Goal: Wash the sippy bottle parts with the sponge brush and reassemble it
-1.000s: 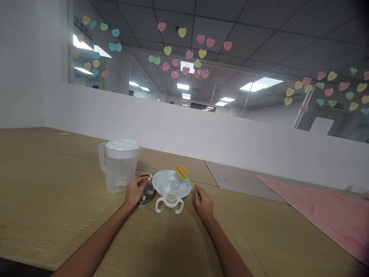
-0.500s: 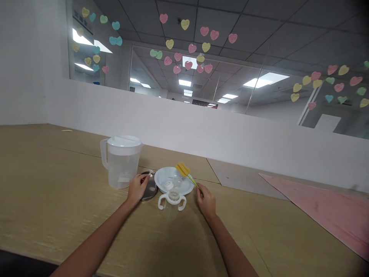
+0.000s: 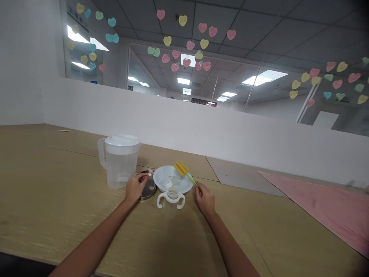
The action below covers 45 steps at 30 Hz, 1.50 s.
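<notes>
The surface (image 3: 57, 192) fills the lower frame, backed by a white wall (image 3: 173, 123) under a window (image 3: 230, 80). A pink cloth (image 3: 325, 207) lies at the right edge. Both bare arms reach in from the bottom edge and slant toward each other, the left arm (image 3: 96, 242) from the lower left, the right arm (image 3: 230, 242) from the lower right; their wrists lie low, near the surface.

The jug (image 3: 121, 167), lidded and translucent, stands left of centre with its handle to the left. The bowl (image 3: 188, 186), pale and shallow, sits at the middle. Just in front of it is the bottle (image 3: 173, 195), upright, its two white handles spread sideways and its mouth uncovered.

The hands are both nearly closed. The left hand (image 3: 136, 189) is at the near left edge of a dark tray (image 3: 148, 194), fingers pointing up and right, thumb and fingertips pinching a small clear piece (image 3: 150, 172). The right hand (image 3: 205, 198), right of the bowl, has its fingers curled around the green handle of the brush (image 3: 182, 169), whose yellow head tilts up-left over the bowl's far side; whether they touch I cannot tell. A white ring (image 3: 167, 184) lies in the bowl.
</notes>
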Each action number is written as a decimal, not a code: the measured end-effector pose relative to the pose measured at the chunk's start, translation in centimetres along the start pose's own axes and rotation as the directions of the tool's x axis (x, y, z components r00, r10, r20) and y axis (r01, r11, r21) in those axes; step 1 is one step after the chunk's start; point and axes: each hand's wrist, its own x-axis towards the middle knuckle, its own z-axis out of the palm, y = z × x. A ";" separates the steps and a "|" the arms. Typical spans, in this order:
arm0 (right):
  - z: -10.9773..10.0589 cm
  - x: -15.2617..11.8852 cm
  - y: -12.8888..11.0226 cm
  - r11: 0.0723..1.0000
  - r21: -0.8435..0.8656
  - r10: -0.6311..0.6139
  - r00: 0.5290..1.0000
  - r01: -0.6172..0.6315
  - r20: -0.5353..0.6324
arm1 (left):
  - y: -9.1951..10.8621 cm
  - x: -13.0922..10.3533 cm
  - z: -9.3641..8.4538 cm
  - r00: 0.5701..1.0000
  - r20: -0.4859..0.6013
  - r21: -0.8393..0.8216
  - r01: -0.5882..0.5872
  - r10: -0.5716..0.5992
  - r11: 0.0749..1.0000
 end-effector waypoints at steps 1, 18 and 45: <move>0.0 0.0 0.0 1.000 -0.002 -0.010 1.000 0.010 -0.009 | -0.1 0.0 0.0 1.000 -0.010 -0.001 -0.007 0.007 1.000; 0.1 0.0 0.2 0.996 -0.019 -0.083 0.996 0.082 -0.042 | -0.1 -0.1 0.1 1.000 -0.002 0.034 0.013 -0.013 0.999; 0.0 0.0 0.1 0.996 -0.032 -0.080 0.996 0.079 -0.033 | 0.2 -0.2 0.0 0.999 0.030 0.064 0.028 -0.030 0.998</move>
